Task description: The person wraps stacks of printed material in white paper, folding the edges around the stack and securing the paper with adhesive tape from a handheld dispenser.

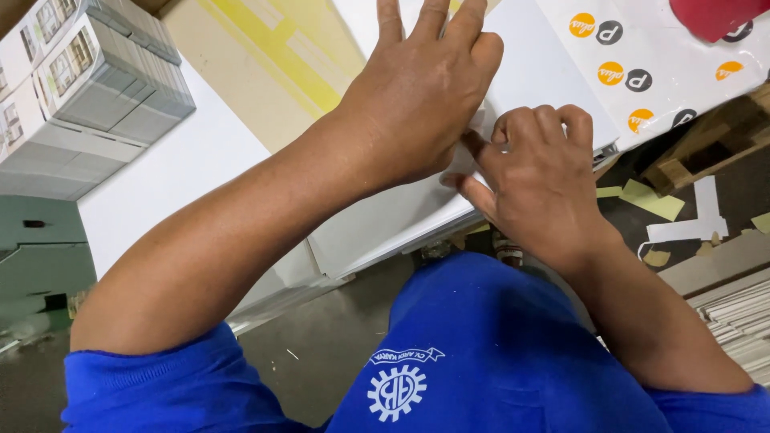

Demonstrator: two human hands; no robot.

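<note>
A grey concrete floor [337,337] shows below the work, littered on one side with yellow and white paper offcuts [654,200] beside a wooden pallet [710,148]. Over it sits a tall stack of white paper sheets [385,228], its near corner jutting toward the person in a blue shirt [497,353].

The left hand [417,96] lies flat on top of the stack, palm down, fingers spread and pointing away from the body, pressing the top sheet near the corner. The right hand [537,172] is just beside it, touching it at the thumb; its fingers are curled in, with thumb and forefinger pinched on the edge of a few sheets at the stack's corner. How many sheets are caught there cannot be made out.

Beyond the stack, on the far side from the body, lies a cream board with a yellow stripe [273,56]. Further off on that same side is a pile of wrapped bundles of printed booklets [88,88]. On the other side of the stack, near the pallet, rests a white wrapped ream printed with orange and black round marks [666,48], and a red object [714,16] sits on top of it, cut off by the frame. Edges of more stacked sheets [738,321] show close to the right forearm.
</note>
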